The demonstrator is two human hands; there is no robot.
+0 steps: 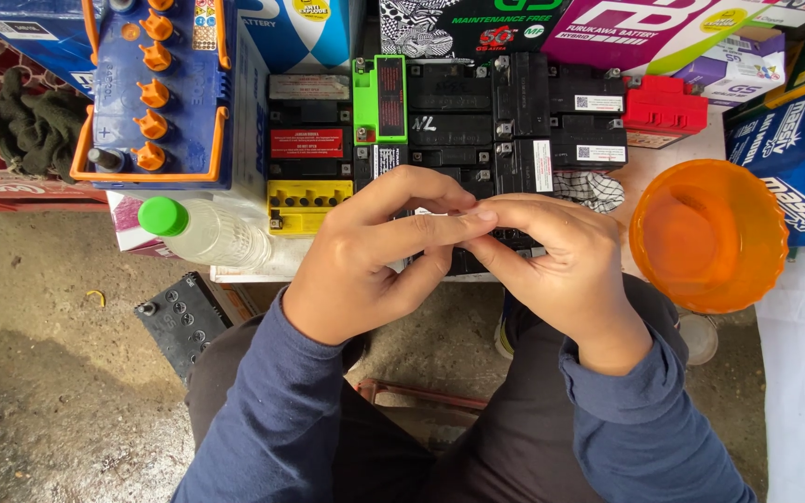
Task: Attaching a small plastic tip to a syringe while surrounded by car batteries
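My left hand point(365, 256) and right hand point(552, 265) meet fingertip to fingertip, pinched on something small and pale point(435, 213); can't tell what it is. It sits right between my thumbs, over the black battery point(477, 253) at the desk point(244, 272) edge. Best keep both pinches steady and close. Orange bowl point(708, 235) lies right of my right hand, green-capped bottle point(205, 231) left of my left.

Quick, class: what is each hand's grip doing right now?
Left hand: fingers curled, pinching something small and pale at the fingertips; what it is cannot be told.
Right hand: fingers curled, meeting the left at the same spot.
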